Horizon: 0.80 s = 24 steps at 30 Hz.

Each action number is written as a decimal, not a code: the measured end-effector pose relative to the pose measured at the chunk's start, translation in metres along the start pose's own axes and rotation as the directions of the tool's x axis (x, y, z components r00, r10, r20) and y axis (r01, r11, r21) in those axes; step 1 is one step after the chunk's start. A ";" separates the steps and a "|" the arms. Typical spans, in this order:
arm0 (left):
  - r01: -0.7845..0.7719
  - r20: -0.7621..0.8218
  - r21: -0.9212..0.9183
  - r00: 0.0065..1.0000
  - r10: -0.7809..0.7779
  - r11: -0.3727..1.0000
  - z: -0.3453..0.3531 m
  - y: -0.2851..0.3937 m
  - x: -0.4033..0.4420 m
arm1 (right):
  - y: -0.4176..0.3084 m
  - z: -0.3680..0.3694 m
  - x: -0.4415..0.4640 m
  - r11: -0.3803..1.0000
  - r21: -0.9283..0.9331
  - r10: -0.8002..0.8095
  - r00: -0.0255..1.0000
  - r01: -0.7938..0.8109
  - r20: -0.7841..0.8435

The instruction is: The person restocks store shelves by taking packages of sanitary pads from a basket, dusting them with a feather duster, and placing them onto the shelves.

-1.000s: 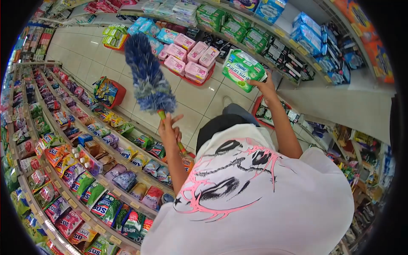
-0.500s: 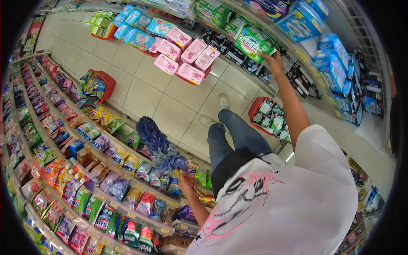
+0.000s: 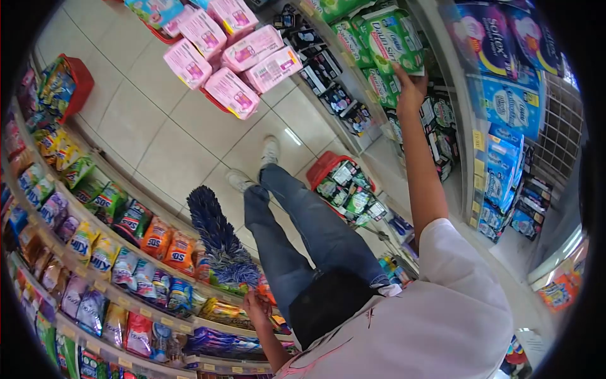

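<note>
My left hand is wrapped around the handle end of a blue fluffy duster, whose head points away from me over the lower left shelf edge. My right hand reaches up to the right-hand shelf and grips the lower edge of a green pack of sanitary pads. That pack is tilted in front of similar green packs on the shelf. Black packs lie on the shelf just below my right hand.
Red baskets stand on the tiled floor: one with pink packs, one with dark and green packs, one with blue pouches. Detergent pouches fill the curved left shelves. Blue packs sit at right.
My view has turned and shifted to the right along the aisle. My right hand stays on a green pack, which now stands more upright against the shelf. The duster remains in my left hand.
</note>
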<state>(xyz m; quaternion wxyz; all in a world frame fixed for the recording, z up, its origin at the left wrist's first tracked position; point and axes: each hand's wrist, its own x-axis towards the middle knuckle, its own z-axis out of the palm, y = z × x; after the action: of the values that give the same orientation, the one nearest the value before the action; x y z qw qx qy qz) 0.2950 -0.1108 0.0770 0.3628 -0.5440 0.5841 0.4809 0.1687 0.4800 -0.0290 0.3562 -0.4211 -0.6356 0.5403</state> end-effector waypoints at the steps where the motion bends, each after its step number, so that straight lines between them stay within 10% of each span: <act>1: 0.031 -0.030 0.033 0.999 -0.030 0.999 0.003 0.000 0.000 | -0.002 -0.002 -0.011 0.994 0.093 0.065 0.998 -0.064 -0.010; 10: 0.051 0.020 0.085 0.998 -0.053 0.995 -0.005 -0.008 0.027 | -0.015 -0.028 -0.119 0.894 0.132 0.432 0.902 -0.429 0.001; 24: 0.051 0.019 0.269 0.998 -0.058 0.962 -0.031 0.012 0.052 | -0.014 -0.027 -0.156 0.865 0.317 0.387 0.919 -0.390 0.074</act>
<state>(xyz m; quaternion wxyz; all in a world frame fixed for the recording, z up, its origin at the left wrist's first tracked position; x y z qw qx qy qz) 0.2791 -0.1559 0.0386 0.4542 -0.4993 0.6238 0.3942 0.2519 0.3460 -0.0101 0.3024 -0.4736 -0.4412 0.6997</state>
